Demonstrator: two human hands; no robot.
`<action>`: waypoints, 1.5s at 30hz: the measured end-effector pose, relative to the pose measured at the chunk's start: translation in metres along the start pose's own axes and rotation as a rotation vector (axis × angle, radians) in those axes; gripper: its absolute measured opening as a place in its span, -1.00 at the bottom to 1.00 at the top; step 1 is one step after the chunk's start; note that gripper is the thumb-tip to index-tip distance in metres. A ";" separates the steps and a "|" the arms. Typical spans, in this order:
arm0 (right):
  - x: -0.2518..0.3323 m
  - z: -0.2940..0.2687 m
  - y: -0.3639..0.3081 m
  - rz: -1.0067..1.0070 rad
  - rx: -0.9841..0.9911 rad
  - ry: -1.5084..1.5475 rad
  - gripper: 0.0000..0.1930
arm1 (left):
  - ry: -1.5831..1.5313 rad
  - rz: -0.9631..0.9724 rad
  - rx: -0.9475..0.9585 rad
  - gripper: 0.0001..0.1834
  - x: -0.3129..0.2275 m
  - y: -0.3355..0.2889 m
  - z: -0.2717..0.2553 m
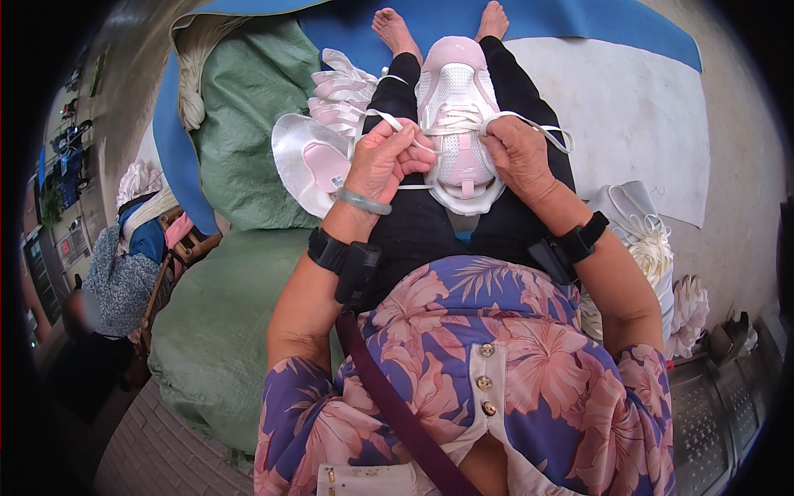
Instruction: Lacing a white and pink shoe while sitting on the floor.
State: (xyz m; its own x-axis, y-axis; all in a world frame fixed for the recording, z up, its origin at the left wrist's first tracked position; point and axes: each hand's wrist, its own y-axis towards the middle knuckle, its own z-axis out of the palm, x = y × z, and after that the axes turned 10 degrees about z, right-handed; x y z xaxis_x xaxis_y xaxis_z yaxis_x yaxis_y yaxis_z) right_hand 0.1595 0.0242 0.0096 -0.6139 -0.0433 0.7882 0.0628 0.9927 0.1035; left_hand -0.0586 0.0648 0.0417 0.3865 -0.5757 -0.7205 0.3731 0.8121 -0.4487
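A pink and white sneaker (457,91) lies on my lap, toe pointing away from me. My left hand (382,157) pinches a white shoelace (389,120) at the shoe's left side. My right hand (517,153) grips the same lace at the shoe's right side, and a loop of it trails out to the right. More pink and white shoe parts (318,161) lie stacked just left of my left hand. Both wrists carry black bands.
A large green sack (248,107) lies at my left, another green sack (215,331) nearer me. A bundle of white laces (649,248) sits at my right by a white sheet (628,116). Another person (116,281) sits far left. A blue mat (562,21) lies under my feet.
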 end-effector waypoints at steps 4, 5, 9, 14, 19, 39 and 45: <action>-0.002 -0.006 0.000 0.096 0.008 -0.005 -0.87 | 0.103 0.086 -0.065 -0.83 0.004 0.002 0.004; -0.001 -0.011 0.000 0.163 0.043 -0.038 -0.84 | 0.146 0.082 -0.094 -0.84 0.006 0.003 0.006; 0.011 -0.015 -0.004 0.076 0.030 -0.125 -0.78 | 0.432 0.182 -0.087 -0.90 0.014 0.001 0.011; 0.031 -0.007 0.005 -0.223 0.076 -0.113 -0.90 | 0.524 0.234 -0.103 -0.95 0.014 0.000 0.014; 0.037 0.002 0.008 -0.209 0.115 -0.068 -0.89 | 0.735 0.387 -0.101 -0.91 0.016 0.006 0.012; 0.027 0.006 0.012 0.248 0.193 0.328 -0.83 | 0.810 0.572 -0.239 -0.85 0.039 0.030 0.006; 0.060 -0.002 0.015 0.204 0.083 0.442 -0.69 | 0.852 0.553 -0.259 -0.85 0.035 0.027 0.008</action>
State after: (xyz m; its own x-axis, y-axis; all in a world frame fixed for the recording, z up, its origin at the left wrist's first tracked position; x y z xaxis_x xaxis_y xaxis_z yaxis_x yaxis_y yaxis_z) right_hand 0.1256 0.0367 0.0594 -0.2023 0.1274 0.9710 0.0731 0.9907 -0.1147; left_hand -0.0286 0.0661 0.0083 -0.3114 0.0579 -0.9485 0.0942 0.9951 0.0298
